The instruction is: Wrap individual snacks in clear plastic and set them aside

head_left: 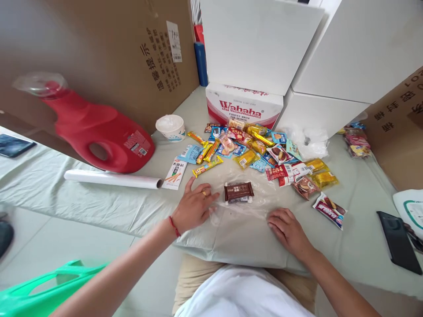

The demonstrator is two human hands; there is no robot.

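A clear plastic bag point(261, 204) lies spread on the cloth-covered table, with two stacked brown-wrapped snack bars point(238, 192) on or in it; I cannot tell which. My left hand point(195, 206), with a ring and a red bracelet, rests at the bag's left edge, fingers apart. At the bag's right edge lies my right hand point(287, 229), its fingers loosely bent and resting on the surface; its thumb is mostly hidden. Just beyond my left fingers is a yellow snack stick point(208, 167), beside a white snack packet point(175, 174).
A pile of wrapped snacks point(246, 143) stands before the Wahaha box point(244, 105). To the left are a paper bowl point(171, 128), a red jug point(102, 127) and a white roll point(112, 179). A purple-white packet point(329, 210) and a black phone point(399, 241) lie right.
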